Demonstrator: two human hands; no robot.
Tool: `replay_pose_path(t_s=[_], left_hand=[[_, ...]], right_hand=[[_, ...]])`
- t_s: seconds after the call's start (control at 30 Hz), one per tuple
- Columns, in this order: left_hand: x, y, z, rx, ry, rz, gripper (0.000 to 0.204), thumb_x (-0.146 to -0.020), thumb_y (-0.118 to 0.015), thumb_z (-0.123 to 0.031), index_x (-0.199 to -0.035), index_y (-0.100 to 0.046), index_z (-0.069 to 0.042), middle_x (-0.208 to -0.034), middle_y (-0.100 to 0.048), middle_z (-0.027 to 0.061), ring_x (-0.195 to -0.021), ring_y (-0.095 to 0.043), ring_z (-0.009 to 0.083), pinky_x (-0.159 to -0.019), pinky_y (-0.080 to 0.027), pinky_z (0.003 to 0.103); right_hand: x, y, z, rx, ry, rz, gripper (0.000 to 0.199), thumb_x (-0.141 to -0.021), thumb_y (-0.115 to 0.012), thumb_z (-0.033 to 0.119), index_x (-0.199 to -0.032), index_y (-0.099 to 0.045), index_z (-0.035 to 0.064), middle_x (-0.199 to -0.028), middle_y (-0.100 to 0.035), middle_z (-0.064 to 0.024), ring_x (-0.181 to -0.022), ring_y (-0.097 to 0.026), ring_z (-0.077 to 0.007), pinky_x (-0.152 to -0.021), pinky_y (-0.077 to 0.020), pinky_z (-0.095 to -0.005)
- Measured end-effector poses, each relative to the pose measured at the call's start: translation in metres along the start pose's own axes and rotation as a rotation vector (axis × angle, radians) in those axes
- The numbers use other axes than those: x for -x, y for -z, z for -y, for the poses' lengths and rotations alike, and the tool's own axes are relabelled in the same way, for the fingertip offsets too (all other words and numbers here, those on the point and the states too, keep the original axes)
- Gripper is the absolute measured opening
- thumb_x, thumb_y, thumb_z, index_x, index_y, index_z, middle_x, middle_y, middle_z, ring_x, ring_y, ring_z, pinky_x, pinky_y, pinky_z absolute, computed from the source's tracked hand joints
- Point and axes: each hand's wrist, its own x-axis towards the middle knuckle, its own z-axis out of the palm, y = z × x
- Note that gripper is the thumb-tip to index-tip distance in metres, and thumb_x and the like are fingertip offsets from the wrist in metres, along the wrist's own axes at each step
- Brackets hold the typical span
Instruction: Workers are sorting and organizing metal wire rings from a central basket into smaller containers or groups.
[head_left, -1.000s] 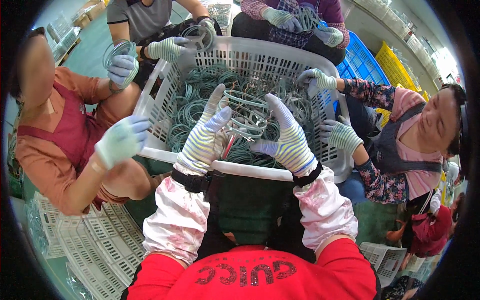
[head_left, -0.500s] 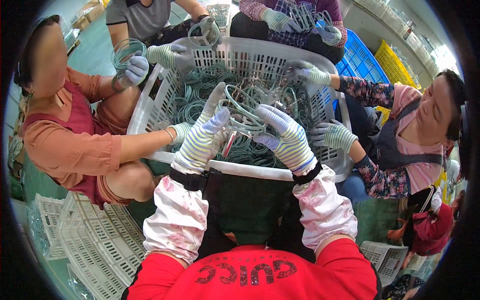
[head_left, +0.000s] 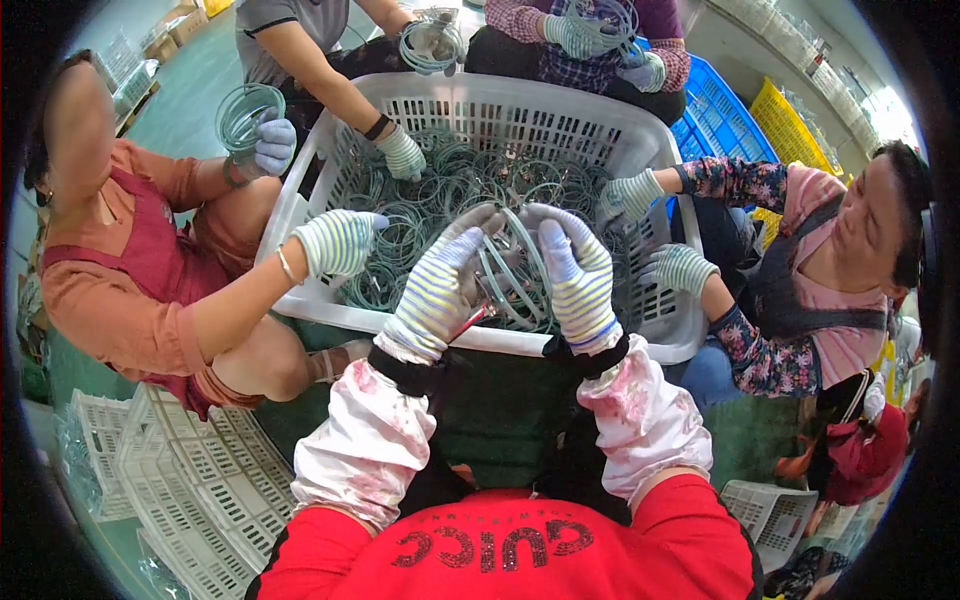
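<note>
Striped gloves cover both my hands over the near side of a white plastic crate (head_left: 540, 95). Between them are a few thin, pale green rings (head_left: 513, 270), standing nearly upright. My left hand (head_left: 440, 285) is closed round their left side, thumb against them. My right hand (head_left: 577, 278) pinches the opposite side, its fingers curled over the top. A small red piece (head_left: 478, 318) pokes out beside my left palm; its kind is unclear. Under my hands lies a tangled pile of similar green rings (head_left: 390, 235) with small metal parts among them.
Co-workers' gloved hands reach in from the left (head_left: 338, 243), the far side (head_left: 402, 153) and the right (head_left: 632, 195). A person at left holds up a ring bundle (head_left: 248, 112). White crates (head_left: 190, 470) lie lower left; blue (head_left: 718, 115) and yellow crates (head_left: 790, 125) stand far right.
My hands have drawn nearer each other and turned the rings more upright; my right fingers now close on them. The left co-worker's hand has risen from the pile; a far co-worker's hand has reached in.
</note>
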Motion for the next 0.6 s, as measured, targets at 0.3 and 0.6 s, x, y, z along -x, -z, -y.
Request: replay_pose_path(t_s=[0.3, 0.6], left_hand=[[-0.019, 0.008, 0.006, -0.248, -0.036, -0.345, 0.058, -0.099, -0.057, -0.045, -0.144, -0.042, -0.01, -0.135, -0.053, 0.0125, -0.093, -0.067, 0.0264, -0.071, -0.06, 0.041], [-0.01, -0.002, 0.023, -0.542, -0.265, -0.027, 0.1, -0.087, -0.077, -0.022, -0.159, -0.008, -0.023, -0.151, -0.035, 0.0089, -0.116, -0.056, 0.0211, -0.079, -0.058, 0.038]], right_hand=[[-0.029, 0.027, -0.008, -0.347, -0.273, -0.369, 0.018, -0.1, -0.061, 0.026, -0.111, -0.07, 0.0142, -0.072, -0.066, 0.0009, -0.047, -0.047, -0.0039, -0.04, -0.0331, -0.0191], [-0.033, 0.053, -0.028, -0.716, -0.317, -0.148, 0.032, -0.1, -0.059, 0.037, -0.123, -0.059, 0.0157, -0.083, -0.066, -0.0014, -0.058, -0.056, -0.0108, -0.046, -0.0438, -0.0264]])
